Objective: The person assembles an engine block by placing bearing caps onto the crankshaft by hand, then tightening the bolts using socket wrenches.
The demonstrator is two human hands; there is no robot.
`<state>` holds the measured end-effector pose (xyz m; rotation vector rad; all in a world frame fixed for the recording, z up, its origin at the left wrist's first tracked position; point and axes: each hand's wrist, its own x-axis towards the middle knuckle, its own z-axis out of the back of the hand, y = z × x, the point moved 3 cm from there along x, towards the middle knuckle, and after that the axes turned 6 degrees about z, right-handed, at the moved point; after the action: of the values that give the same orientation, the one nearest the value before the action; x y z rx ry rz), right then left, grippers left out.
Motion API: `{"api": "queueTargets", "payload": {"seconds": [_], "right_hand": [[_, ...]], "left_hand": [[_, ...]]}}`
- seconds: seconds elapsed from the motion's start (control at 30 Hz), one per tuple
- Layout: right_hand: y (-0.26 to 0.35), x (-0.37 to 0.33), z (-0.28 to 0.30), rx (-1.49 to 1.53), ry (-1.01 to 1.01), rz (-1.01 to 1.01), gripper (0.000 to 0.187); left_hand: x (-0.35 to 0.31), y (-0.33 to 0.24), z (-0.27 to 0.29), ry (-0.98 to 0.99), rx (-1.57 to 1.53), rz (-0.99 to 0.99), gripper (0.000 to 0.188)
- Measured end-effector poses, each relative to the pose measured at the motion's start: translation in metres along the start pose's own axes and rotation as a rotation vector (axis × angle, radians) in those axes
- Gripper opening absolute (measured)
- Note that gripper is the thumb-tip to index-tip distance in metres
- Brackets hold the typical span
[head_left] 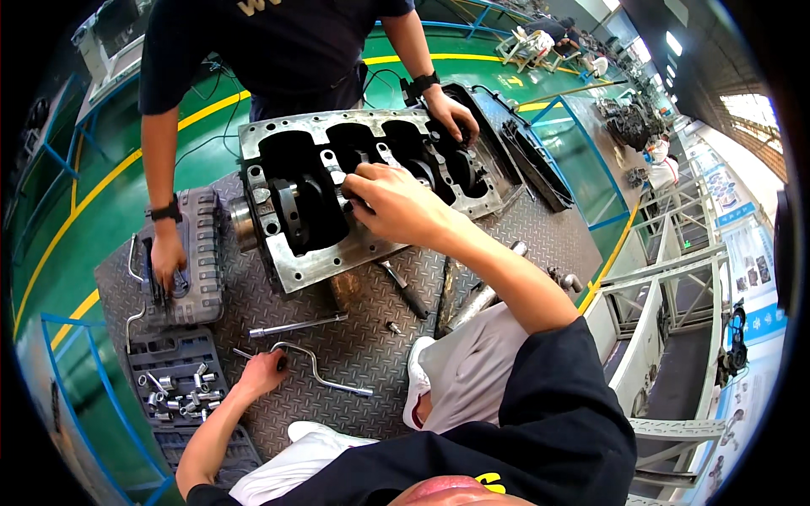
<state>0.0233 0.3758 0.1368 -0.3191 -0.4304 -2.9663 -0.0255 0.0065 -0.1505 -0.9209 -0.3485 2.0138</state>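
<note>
A metal engine block (pixel 316 268) lies with its open crankcase upward, showing the crankshaft and bearing caps (pixel 330 160). My right hand (pixel 396 202) reaches over the block, its fingers curled together at a middle bearing cap. What those fingers grip is hidden beneath them. Low on the left, my left hand (pixel 267 371) is closed around the dark grip of a bent steel speed brace (pixel 314 364), just above the plate table. Across the block, a co-worker's hand (pixel 454 116) touches its right end. The co-worker's other hand (pixel 169 263) rests on a grey tool case (pixel 201 253).
On the chequered steel table (pixel 359 350) lie a long socket bar (pixel 295 325), a black-handled tool (pixel 405 291), a bolt (pixel 394 328) and a metal shaft (pixel 485 299). An open socket tray (pixel 179 384) sits left. A dark oil pan (pixel 498 126) stands beside the block.
</note>
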Motion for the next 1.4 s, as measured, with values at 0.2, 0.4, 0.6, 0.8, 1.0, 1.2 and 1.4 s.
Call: {"api": "queueTargets", "payload": {"seconds": [0.2, 0.4, 0.6, 0.8, 1.0, 1.2, 1.4], "right_hand": [[0.002, -0.008, 0.004, 0.048, -0.018, -0.007, 0.026], [-0.044, -0.012, 0.024, -0.016, -0.264, -0.071, 0.024], [-0.208, -0.062, 0.012, -0.222, -0.21, -0.599, 0.052], [-0.204, -0.038, 0.045, -0.046, -0.326, -0.473, 0.035], [-0.218, -0.062, 0.084, 0.077, -0.39, -0.41, 0.035], [-0.212, -0.074, 0.068, -0.006, -0.423, -0.408, 0.031], [-0.192, -0.071, 0.063, 0.093, -0.428, -0.461, 0.037]], "left_hand": [[0.0, 0.002, -0.008, 0.032, 0.012, 0.029, 0.029], [-0.012, -0.009, -0.004, 0.111, 0.101, 0.108, 0.034], [-0.011, 0.005, -0.018, 0.075, 0.073, 0.086, 0.039], [-0.03, 0.009, -0.015, 0.077, 0.079, 0.141, 0.041], [-0.034, 0.013, -0.019, 0.074, 0.068, 0.198, 0.038], [-0.03, 0.018, -0.024, 0.088, 0.064, 0.133, 0.04], [-0.03, 0.029, -0.035, 0.165, 0.158, 0.203, 0.05]]}}
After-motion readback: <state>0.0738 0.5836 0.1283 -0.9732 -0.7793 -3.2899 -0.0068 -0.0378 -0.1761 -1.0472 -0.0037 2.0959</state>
